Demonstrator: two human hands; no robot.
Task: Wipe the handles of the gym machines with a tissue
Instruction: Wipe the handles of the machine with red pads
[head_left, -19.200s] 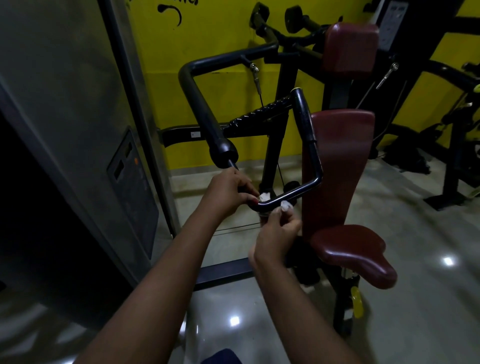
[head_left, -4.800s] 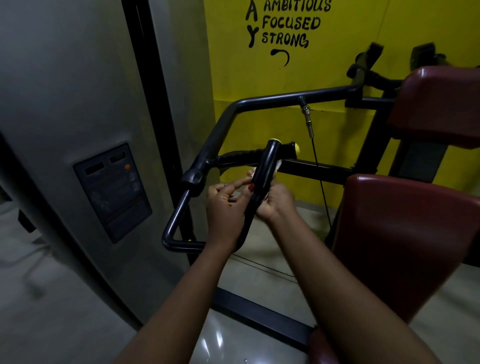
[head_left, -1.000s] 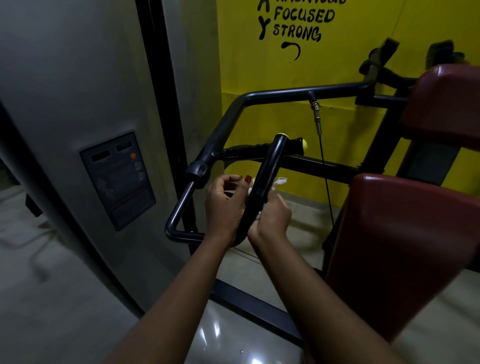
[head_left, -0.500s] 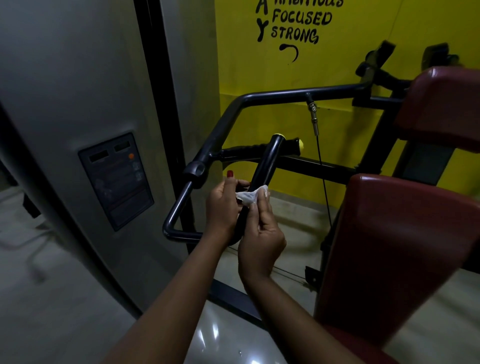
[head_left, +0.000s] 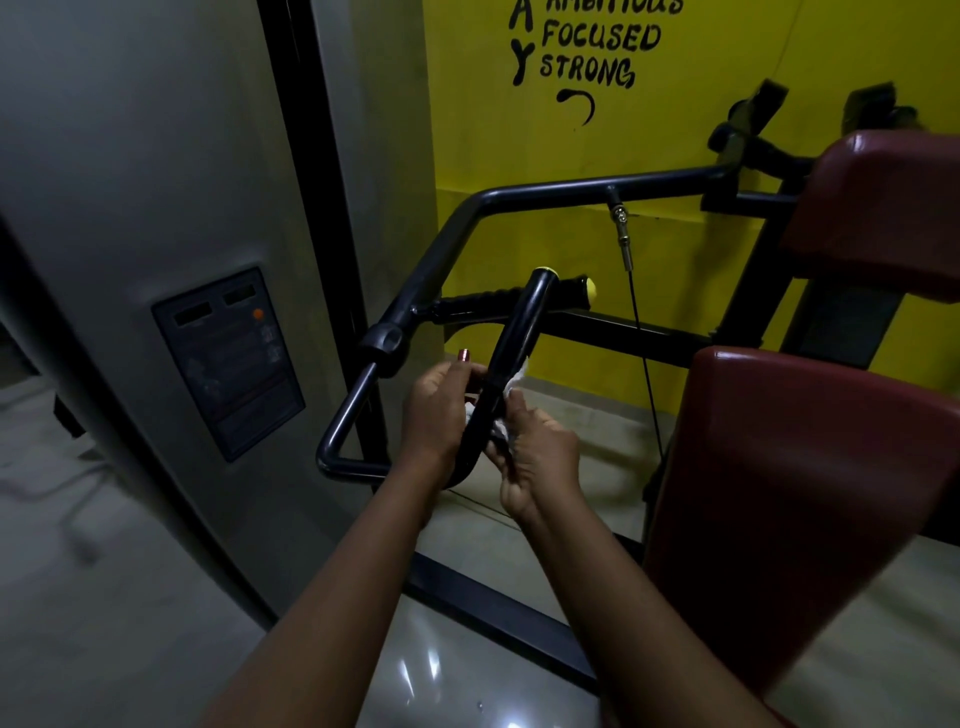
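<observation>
Though limp, tissue (head_left: 518, 373) round tubular handle (head_left: 522, 322)

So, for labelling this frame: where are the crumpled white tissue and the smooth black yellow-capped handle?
crumpled white tissue (head_left: 519, 371), head view, tuft right of the handle.
smooth black yellow-capped handle (head_left: 521, 327), head view, upper shaft.

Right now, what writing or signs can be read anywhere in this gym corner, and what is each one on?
"FOCUSED": painted in black on the yellow wall.
"STRONG": same wall, the line below.
"A" and "Y": same wall, stacked left of those words.
Word above "FOCUSED": cut by the picture's top edge, not readable whole.
Dark panel on the grey wall: its print is too small and blurred to read.
</observation>
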